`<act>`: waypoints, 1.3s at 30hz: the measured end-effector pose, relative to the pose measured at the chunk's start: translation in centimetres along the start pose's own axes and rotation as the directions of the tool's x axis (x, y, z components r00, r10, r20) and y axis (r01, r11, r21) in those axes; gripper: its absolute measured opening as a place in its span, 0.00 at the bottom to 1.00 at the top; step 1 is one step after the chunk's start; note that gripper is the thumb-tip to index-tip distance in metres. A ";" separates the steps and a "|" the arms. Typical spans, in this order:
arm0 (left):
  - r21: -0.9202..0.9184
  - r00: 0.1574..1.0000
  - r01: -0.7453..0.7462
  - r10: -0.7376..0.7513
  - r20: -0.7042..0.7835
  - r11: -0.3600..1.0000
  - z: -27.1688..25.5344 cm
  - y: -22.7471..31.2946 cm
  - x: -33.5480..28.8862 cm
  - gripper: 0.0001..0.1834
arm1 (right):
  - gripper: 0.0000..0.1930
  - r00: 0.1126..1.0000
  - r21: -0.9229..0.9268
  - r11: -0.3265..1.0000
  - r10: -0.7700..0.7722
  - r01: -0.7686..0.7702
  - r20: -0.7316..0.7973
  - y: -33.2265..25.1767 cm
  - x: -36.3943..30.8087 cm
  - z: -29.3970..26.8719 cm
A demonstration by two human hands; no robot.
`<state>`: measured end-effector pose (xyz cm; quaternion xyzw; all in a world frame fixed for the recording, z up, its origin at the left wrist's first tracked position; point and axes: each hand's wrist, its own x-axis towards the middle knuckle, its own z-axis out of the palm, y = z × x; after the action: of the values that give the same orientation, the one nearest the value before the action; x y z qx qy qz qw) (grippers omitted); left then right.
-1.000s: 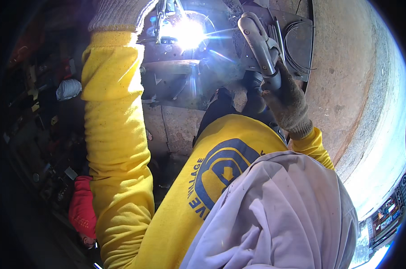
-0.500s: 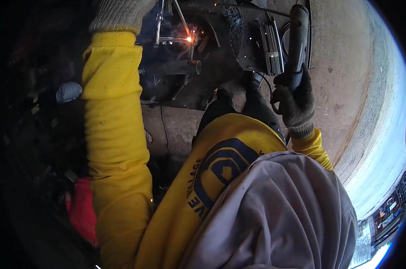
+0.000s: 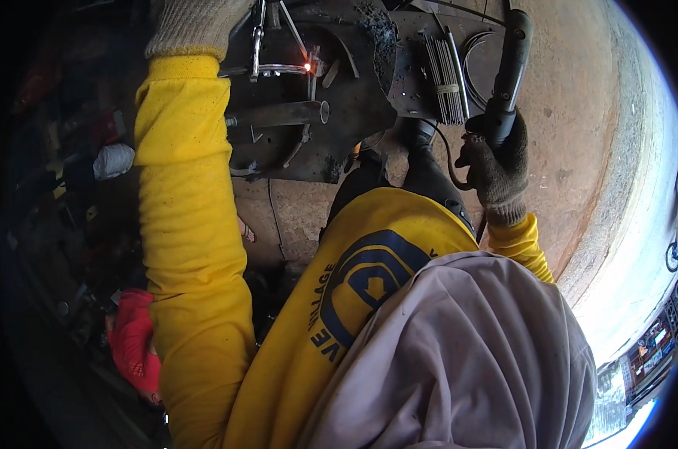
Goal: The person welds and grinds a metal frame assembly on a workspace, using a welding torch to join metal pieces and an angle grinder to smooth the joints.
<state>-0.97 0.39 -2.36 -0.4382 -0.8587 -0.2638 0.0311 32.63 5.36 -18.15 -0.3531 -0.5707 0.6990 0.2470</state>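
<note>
The knit-gloved right hand (image 3: 502,168) is closed around the handle of a grey welding electrode holder (image 3: 509,78), which points up from the grip. From the holder's head, a thin dark rod (image 3: 466,10) slants off to the left. A black cable (image 3: 451,153) hangs in a curve just left of the grip. Near it, up and to the left, a bundle of welding rods (image 3: 444,71) bound with a pale band lies on the dark metal tabletop (image 3: 346,142); a coil of thin wire (image 3: 470,63) sits between the bundle and the holder. Below the grip are the yellow sleeve cuff (image 3: 520,243) and a draped pale mauve cloth (image 3: 458,359).

Well to the left of the grip, and higher, a small orange-red spot (image 3: 307,67) glows where thin bars of a metal frame (image 3: 256,49) meet. Below that spot, a round steel pipe (image 3: 283,114) lies on its side, open end toward the right hand.

Farther left, the gloved left hand (image 3: 196,26) is near the frame; its fingers are cut off by the upper edge, so I cannot tell whether it grips anything. Farthest from the right grip, down and left, is a co-worker in a red shirt (image 3: 135,337).
</note>
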 end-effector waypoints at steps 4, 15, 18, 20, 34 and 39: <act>-0.027 0.995 -0.004 0.007 0.100 1.000 -0.9 -0.8 0.3 0.16 | 0.33 0.999 -0.062 0.998 -0.018 0.015 -0.049 -0.1 0.2 -0.8; 0.203 0.996 0.060 -0.073 0.053 0.977 0.6 -1.7 1.1 0.22 | 0.28 0.997 0.141 0.989 -0.022 0.033 -0.077 -0.3 0.5 -1.6; 0.172 0.989 0.104 -0.120 0.085 0.980 0.5 -1.7 0.5 0.23 | 0.27 0.995 0.071 0.997 -0.010 0.018 -0.103 -0.3 1.0 -1.9; 0.130 0.980 0.146 -0.161 0.114 0.981 0.6 -1.6 0.2 0.24 | 0.26 0.990 0.012 1.000 0.004 -0.002 -0.139 -0.2 1.2 -2.4; 0.199 0.979 0.178 -0.193 0.060 0.964 -0.3 -1.8 0.9 0.23 | 0.23 0.837 0.097 0.860 -0.452 0.501 -0.308 -15.6 12.7 0.1; 0.191 0.964 0.208 -0.233 0.124 0.959 -0.2 -0.6 1.4 0.24 | 0.26 0.821 0.121 0.814 -0.547 0.568 -0.164 -23.3 22.2 2.7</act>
<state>-2.36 1.06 -2.07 -0.3530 -0.9223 -0.1559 -0.0223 15.23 25.53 0.06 -0.1903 -0.5733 0.6176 0.5037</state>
